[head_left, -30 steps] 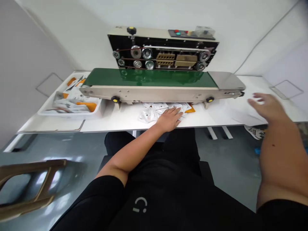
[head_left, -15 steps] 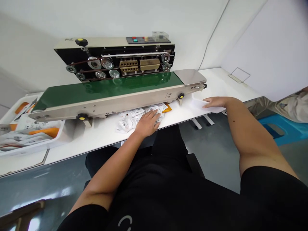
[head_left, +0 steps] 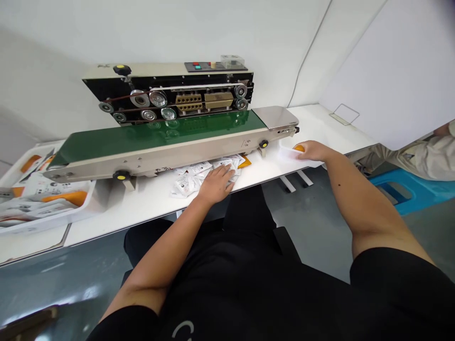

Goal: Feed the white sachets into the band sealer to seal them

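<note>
My left hand (head_left: 215, 183) lies with its fingers stretched out on a heap of small white printed packets (head_left: 186, 184) at the table's front edge. An orange packet (head_left: 245, 162) sticks out on the right of that heap, partly under the machine. Further right, my right hand (head_left: 313, 150) is closed on an orange packet (head_left: 299, 148), of which only a part shows. That hand is at a low white tray (head_left: 288, 154), whose far side is partly hidden.
A band sealing machine (head_left: 167, 90) with a green conveyor belt (head_left: 159, 135) spans the white table (head_left: 142, 203). On the left stands a white bin (head_left: 95, 199) of orange and white packets. At the right are a blue stool (head_left: 408, 189) and another person's sleeve (head_left: 437, 156).
My right hand has closed on an orange packet that did not show before. My left hand stays on the heap. The view has shifted slightly.
</note>
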Demonstrator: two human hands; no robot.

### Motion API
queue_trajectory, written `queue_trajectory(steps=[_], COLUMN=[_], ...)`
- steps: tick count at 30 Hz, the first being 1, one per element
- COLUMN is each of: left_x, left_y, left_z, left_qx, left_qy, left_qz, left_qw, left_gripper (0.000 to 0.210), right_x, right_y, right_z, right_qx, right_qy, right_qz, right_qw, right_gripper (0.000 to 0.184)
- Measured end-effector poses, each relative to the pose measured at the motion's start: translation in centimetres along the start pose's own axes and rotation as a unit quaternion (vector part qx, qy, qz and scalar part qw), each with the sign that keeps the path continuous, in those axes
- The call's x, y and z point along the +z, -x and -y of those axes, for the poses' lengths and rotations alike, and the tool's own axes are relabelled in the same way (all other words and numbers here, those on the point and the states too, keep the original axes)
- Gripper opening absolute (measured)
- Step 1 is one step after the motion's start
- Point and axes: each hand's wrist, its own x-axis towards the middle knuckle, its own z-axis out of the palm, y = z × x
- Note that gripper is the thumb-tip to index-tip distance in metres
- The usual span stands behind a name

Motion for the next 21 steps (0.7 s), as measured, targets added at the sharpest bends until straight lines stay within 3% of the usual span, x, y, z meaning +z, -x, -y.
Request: queue_trajectory(steps=[5, 9, 11, 14, 16, 17, 19, 21], left_x=[0.3, 0.6, 0.6, 0.2, -0.4, -0.8, -1.6, -2.4], left_y=[0.1, 0.1, -0.1, 0.4, 1.5, 2.4, 4.8, 7.7], left_z=[0.1, 0.2, 0.1, -0.1, 0.0, 0.3, 1.4, 3.1], left_qx=[0.006, 0.011, 0.008, 0.035, 0.083, 0.103, 0.106, 0.047], left_qy=[0.002, 0.007, 0.008, 0.014, 0.016, 0.017, 0.018, 0.012], left_qz=[-0.015, -0.021, -0.024, -0.046, -0.078, -0.095, -0.129, -0.162], left_qw=[1.000, 1.000, 1.000, 0.998, 0.993, 0.990, 0.986, 0.986], left_gripper=[0.050, 0.051, 0.051, 0.050, 0.045, 0.041, 0.035, 0.030], right_x=[0.2, 0.2, 0.0, 0.9, 2.8, 4.3, 8.1, 12.2], right_y=[0.6, 0.9, 0.9, 1.6, 2.8, 3.5, 5.0, 5.8], right_z=[-0.3, -0.8, -0.6, 1.8, 4.9, 6.7, 10.5, 13.9], right_qx=[-0.002, 0.034, 0.053, 0.049, -0.001, -0.042, -0.145, -0.245], right_qy=[-0.040, -0.209, -0.277, -0.280, -0.259, -0.249, -0.223, -0.207], right_qz=[-0.041, -0.063, -0.139, -0.321, -0.389, -0.388, -0.342, -0.278], right_qw=[0.998, 0.975, 0.949, 0.903, 0.884, 0.887, 0.901, 0.906], right_gripper=[0.052, 0.053, 0.045, 0.031, 0.033, 0.034, 0.036, 0.033])
